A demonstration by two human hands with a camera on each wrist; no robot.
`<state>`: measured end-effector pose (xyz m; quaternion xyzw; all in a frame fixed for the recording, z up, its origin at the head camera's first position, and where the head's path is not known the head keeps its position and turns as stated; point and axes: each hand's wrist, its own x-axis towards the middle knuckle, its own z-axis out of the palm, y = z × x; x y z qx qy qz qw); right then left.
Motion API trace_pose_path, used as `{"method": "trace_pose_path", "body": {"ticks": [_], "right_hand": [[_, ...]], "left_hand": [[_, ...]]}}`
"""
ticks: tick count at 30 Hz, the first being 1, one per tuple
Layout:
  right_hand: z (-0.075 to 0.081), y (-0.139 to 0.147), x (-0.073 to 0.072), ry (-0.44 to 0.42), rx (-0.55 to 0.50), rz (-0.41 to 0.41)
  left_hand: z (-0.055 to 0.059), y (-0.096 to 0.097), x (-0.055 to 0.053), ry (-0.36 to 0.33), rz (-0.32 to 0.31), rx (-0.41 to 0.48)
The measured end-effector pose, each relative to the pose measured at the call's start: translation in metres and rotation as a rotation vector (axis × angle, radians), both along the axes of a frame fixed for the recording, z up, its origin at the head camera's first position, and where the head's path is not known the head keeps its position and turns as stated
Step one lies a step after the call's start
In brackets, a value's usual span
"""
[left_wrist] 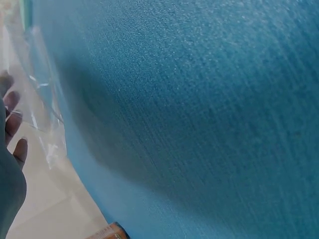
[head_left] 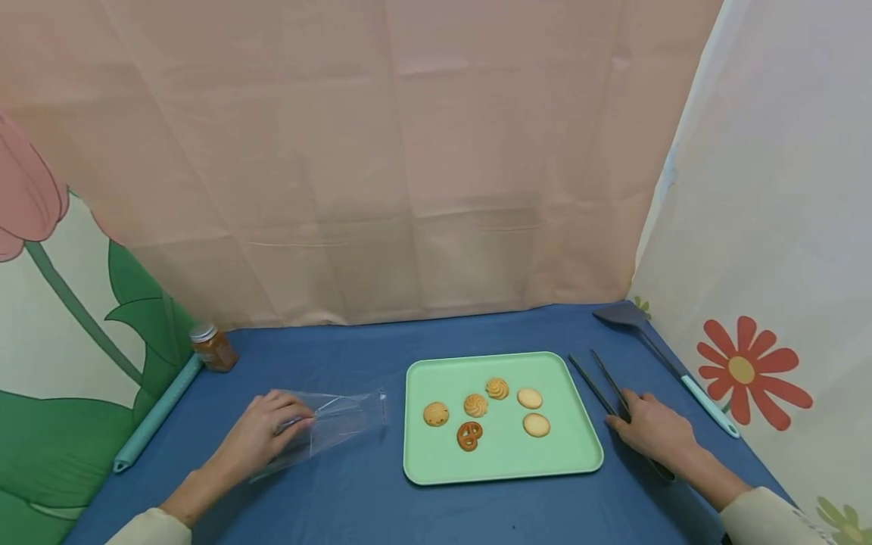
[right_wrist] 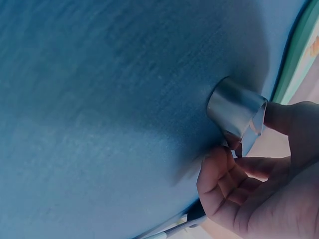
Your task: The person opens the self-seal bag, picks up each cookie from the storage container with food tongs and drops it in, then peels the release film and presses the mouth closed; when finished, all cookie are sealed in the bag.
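In the head view, my left hand [head_left: 269, 430] grips a clear plastic bag [head_left: 350, 416] just above the blue cloth, its free end pointing right. The left wrist view catches the bag [left_wrist: 42, 92] beside the fingertips. My right hand [head_left: 652, 430] holds dark metal tongs [head_left: 591, 384] around the middle, tips spread apart and facing away from me. Their bent metal end [right_wrist: 234, 107] shows in the right wrist view. Between the hands lies a light green tray [head_left: 565, 454] bearing a pretzel [head_left: 469, 436], a speckled cookie [head_left: 436, 414], swirled cookies [head_left: 475, 406] and plain round cookies [head_left: 536, 425].
A spatula [head_left: 671, 367] with a pale blue handle lies along the right edge. At the back left stands a jar [head_left: 214, 350] with a metal lid, near a teal roll [head_left: 157, 415]. Behind the blue-covered table [head_left: 368, 507] hangs a beige cloth [head_left: 381, 189].
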<state>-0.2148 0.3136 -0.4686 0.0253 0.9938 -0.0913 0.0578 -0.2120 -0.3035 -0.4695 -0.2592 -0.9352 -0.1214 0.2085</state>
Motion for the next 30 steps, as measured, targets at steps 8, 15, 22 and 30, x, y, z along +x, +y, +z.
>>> {"method": "trace_pose_path", "body": {"ticks": [8, 15, 22, 30], "right_hand": [[-0.0028, 0.0025, 0.0008, 0.005, -0.006, 0.013], [-0.0032, 0.0022, 0.0010, 0.020, -0.019, 0.018], [-0.0012, 0.0033, -0.0021, 0.005, -0.043, 0.017], [0.0063, 0.0067, -0.0059, -0.044, -0.091, 0.016]], "left_hand": [[0.0007, 0.0023, -0.0031, 0.036, -0.031, 0.010], [0.0008, 0.0022, -0.0023, 0.014, -0.024, 0.008], [0.0011, 0.0007, -0.0016, -0.030, 0.007, -0.008], [0.0000, 0.0001, -0.0012, 0.001, -0.015, 0.012]]}}
